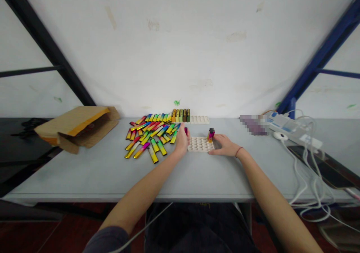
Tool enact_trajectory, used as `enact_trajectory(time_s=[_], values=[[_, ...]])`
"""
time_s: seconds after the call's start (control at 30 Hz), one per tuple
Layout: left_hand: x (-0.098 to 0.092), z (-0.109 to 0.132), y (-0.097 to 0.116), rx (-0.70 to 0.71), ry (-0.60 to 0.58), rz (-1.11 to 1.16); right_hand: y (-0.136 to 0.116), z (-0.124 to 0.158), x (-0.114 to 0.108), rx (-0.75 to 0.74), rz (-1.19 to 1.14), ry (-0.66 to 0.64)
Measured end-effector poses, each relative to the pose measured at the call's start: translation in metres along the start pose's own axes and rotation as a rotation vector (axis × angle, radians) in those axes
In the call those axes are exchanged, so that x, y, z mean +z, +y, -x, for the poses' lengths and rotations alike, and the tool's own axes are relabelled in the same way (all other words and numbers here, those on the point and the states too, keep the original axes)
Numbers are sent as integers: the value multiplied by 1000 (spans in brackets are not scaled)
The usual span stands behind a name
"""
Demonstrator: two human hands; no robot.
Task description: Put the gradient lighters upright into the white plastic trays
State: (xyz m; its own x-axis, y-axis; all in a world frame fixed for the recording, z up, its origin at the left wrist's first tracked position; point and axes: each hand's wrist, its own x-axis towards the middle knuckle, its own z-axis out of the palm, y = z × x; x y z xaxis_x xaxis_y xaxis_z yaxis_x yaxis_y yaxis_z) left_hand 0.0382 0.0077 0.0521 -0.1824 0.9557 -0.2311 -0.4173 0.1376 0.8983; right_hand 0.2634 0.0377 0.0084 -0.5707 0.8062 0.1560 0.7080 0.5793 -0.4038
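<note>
The fingers of our left hand (pixel 182 140) are closed round a magenta lighter (pixel 186 130) at the left edge of the white tray (pixel 198 145). Our right hand (pixel 225 146) lies spread against its right edge, gripping nothing. One upright lighter (pixel 210 134) stands in the tray, its other sockets empty, and the pile (pixel 150 136) waits loose beside it. The grey counter (pixel 84 170) also carries a cardboard box (pixel 75 127) and a power strip (pixel 292 128), below a white wall.

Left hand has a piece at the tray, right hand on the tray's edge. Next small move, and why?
Probably set the magenta piece in the left hand into an empty socket at the far left of the white tray: only one upright piece stands in it, far right, and the right hand braces its right edge.
</note>
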Motion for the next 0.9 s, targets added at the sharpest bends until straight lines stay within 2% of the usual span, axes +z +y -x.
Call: enact_trajectory(time_s=[0.4,0.6,0.7,0.8,0.9], values=[[3,6,0,23,-37,65,-1,0,-2,3,3,-14],[3,4,-6,39,-88,-12,1,0,0,-8,1,8],[1,6,-10,203,-176,-162,2,0,1,-13,5,12],[0,9,-15,456,-307,-350,1,0,0,-16,6,8],[1,10,-19,689,-377,-508,1,0,0,-19,2,2]])
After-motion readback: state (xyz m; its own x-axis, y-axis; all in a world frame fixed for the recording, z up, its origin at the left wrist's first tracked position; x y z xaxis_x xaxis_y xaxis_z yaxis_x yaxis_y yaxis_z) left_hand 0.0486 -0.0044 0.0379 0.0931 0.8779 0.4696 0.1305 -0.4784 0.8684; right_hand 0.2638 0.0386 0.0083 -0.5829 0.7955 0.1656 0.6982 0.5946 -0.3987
